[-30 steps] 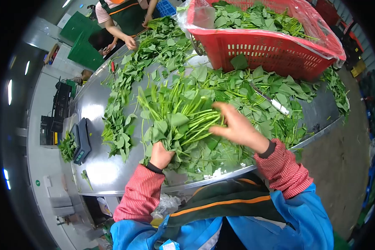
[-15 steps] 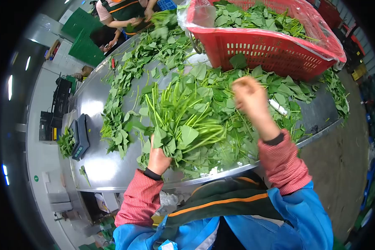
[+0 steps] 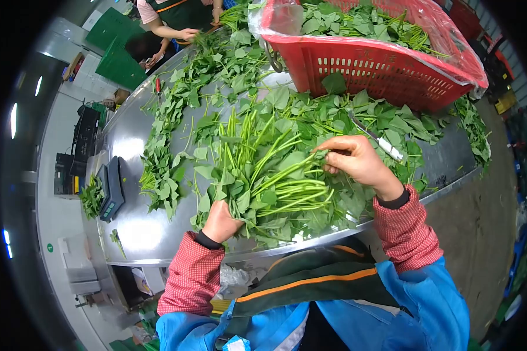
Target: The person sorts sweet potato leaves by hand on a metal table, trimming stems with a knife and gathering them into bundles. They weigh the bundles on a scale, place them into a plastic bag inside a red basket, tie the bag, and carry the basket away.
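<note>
My left hand (image 3: 221, 222) is wrapped round a bunch of leafy greens (image 3: 257, 167), its long green stems fanning up and to the right. Leaves cover part of those fingers. At the stem ends on the right, my right hand (image 3: 360, 164) is closed in a pinch at the tip of a stem. Just beyond it a knife with a white handle (image 3: 390, 149) lies among loose leaves, its blade pointing up and left. More loose leafy greens (image 3: 310, 120) spread over the metal table (image 3: 137, 193) around the bunch.
A red plastic crate (image 3: 363, 64), lined with clear film and holding greens, stands at the table's far right. A digital scale (image 3: 112, 190) sits on the left, with greens beside it. Across the table a person (image 3: 178, 23) works with greens. A red-handled tool (image 3: 158, 85) lies nearby.
My right hand has come down from above the pile to the stem ends of the bunch and pinched a stem. My left hand keeps its hold, and the bunch has turned slightly.
</note>
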The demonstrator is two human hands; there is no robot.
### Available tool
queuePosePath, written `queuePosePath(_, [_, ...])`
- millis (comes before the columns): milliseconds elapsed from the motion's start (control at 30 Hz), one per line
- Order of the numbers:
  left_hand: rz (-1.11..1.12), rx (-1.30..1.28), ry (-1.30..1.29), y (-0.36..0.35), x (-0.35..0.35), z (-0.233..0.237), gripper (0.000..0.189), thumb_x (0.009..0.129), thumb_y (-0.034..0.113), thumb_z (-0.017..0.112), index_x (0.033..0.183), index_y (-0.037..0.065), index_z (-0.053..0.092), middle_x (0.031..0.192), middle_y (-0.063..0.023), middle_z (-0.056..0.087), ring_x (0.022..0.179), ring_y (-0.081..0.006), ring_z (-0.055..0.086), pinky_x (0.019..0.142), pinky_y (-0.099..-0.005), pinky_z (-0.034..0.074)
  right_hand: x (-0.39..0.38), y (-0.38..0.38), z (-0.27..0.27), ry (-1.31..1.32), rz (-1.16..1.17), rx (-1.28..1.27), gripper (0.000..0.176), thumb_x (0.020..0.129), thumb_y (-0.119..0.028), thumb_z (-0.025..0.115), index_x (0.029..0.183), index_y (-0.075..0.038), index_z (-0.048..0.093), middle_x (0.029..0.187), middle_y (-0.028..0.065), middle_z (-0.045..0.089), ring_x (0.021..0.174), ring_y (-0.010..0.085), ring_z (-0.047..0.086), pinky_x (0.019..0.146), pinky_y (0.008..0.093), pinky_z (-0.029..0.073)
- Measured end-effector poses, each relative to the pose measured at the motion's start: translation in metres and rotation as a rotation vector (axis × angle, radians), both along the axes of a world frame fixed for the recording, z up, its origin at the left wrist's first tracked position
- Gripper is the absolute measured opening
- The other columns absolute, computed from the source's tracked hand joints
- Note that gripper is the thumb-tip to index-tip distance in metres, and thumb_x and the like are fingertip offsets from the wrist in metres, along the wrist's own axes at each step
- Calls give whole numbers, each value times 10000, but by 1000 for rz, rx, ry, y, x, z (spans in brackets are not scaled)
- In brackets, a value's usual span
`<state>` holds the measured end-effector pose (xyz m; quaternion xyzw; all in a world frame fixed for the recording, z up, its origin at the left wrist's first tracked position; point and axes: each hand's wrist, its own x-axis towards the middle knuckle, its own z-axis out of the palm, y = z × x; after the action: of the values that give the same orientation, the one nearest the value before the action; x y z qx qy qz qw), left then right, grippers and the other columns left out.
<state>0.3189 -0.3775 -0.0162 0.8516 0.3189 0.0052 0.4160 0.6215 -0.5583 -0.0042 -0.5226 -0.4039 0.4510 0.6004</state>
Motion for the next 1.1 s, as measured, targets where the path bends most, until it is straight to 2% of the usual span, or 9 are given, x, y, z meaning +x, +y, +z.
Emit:
queuePosePath(200, [39,-163,-171,5,-8,-2,408,723,-42,680,1121,-25,590,1009,-84,678,916,-162,623,831,-303,494,24,-6,10,660,23,547,229,904,-164,605,1066,-4,618,815,65,590,738,135,572,636,287,481])
queuePosePath(333, [47,-105,-187,0,5,2,409,732,-14,691,1129,-15,592,1025,-91,680,913,-173,629,827,-304,495,-4,23,17,-465,-301,-7,378,846,-317,686,1133,-88,594,901,119,585,916,224,578,776,354,485])
queuePosePath(400, [48,-75,-193,-1,8,-7,403,741,-5,691,1133,-10,593,1031,-90,680,910,-175,631,826,-304,496,-27,41,2,-763,-206,44,430,822,-311,709,1168,-98,571,903,126,597,894,286,617,766,350,498])
queuePosePath(600, [72,-76,-237,0,0,1,422,739,0,708,1141,-5,579,1038,-83,669,932,-179,624,840,-301,492,21,36,0,2,-444,36,131,872,-116,639,967,-27,652,772,1,629,669,74,566,603,224,475])
queuePosePath(767, [13,-47,-219,10,-4,-12,508,714,-21,725,1188,-12,545,1096,-84,642,990,-180,602,892,-312,473,5,53,-20,-349,-9,-108,609,817,-296,715,1325,-63,472,1009,114,556,884,171,565,753,306,494])
queuePosePath(900, [94,-342,-267,20,-13,-18,515,743,8,717,1224,-11,532,1157,-88,619,1059,-190,578,950,-329,441,-12,56,-7,-269,29,148,200,886,-226,648,942,-40,696,817,36,686,743,125,602,698,300,492])
queuePosePath(1033, [224,-704,-330,25,-34,-20,504,853,121,673,1318,29,501,1246,-68,580,1087,-178,567,957,-323,443,66,34,-9,490,-125,254,207,919,-219,622,921,-13,643,607,-54,475,502,27,382,478,207,286])
queuePosePath(1067, [270,-844,-370,30,-47,-34,502,866,156,668,1324,41,499,1254,-67,578,1081,-169,570,949,-314,449,75,32,-17,465,-115,170,212,881,-221,652,947,-19,640,593,-7,504,522,83,449,493,258,367])
queuePosePath(1100, [198,-918,-458,36,-55,-45,533,867,209,670,1346,61,487,1270,-59,572,1080,-153,572,941,-299,454,74,36,-44,-108,-126,37,237,858,-229,663,961,-17,636,634,43,536,577,146,513,543,309,419])
